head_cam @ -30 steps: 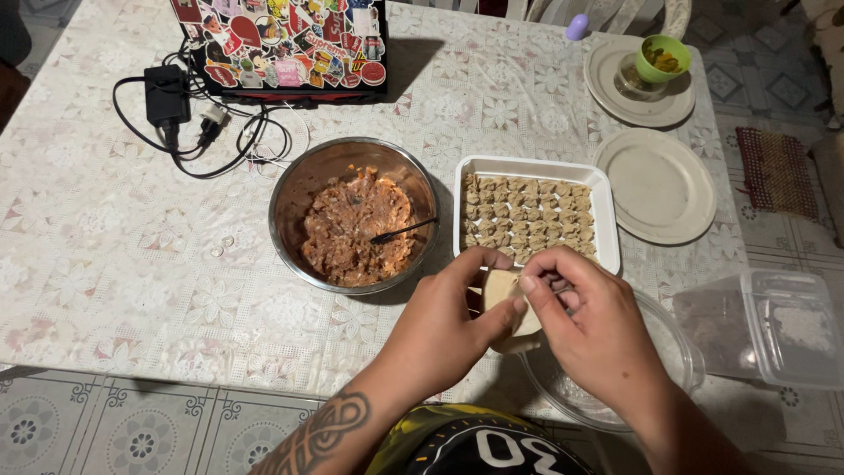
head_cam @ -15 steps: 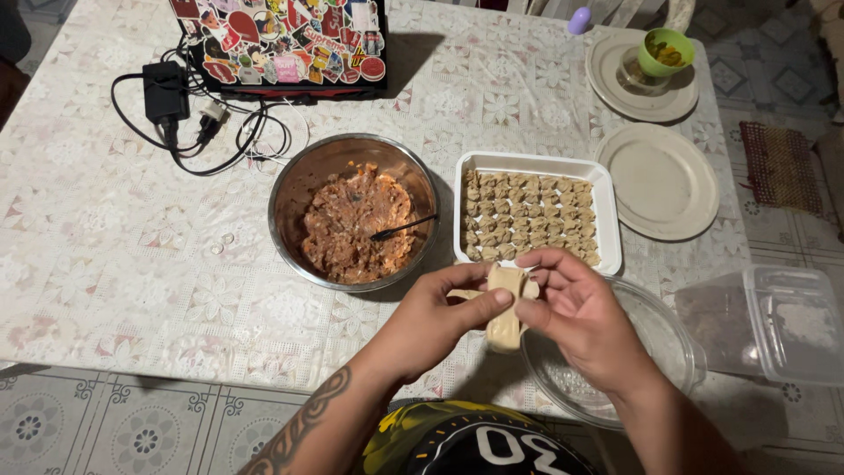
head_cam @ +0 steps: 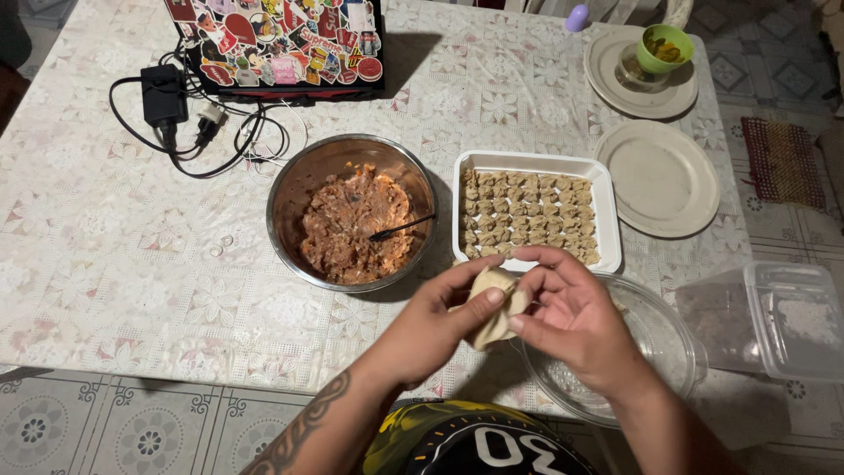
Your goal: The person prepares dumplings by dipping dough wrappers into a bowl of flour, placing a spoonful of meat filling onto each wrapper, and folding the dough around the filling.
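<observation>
**Both hands pinch a dumpling wrapper above the desk's near edge**

The desk (head_cam: 132,264), covered in a pale flowered cloth, fills most of the view. At its far edge lies a laptop (head_cam: 281,44) plastered with stickers, with a black power adapter (head_cam: 163,92) and tangled cords beside it. Near the middle stands a steel bowl (head_cam: 299,189) of reddish minced filling, a dark utensil (head_cam: 400,230) resting in it. Just right of the bowl sits a white rectangular tray (head_cam: 607,220) packed with rows of small folded dumplings. Two pale plates (head_cam: 659,176) lie further right, the far one carrying a green cup (head_cam: 665,48). A clear glass bowl (head_cam: 677,339) stands at the near edge, and a clear plastic container (head_cam: 774,321) is off to its right.

The left hand (head_cam: 435,325) and right hand (head_cam: 571,321) meet in front of the tray, both grasping a pale dumpling wrapper (head_cam: 492,303) between thumbs and fingers. The wrapper is folded, held above the glass bowl's left rim; its long axis runs roughly from the tray side down toward the person, tilting slightly left at the lower end.
</observation>
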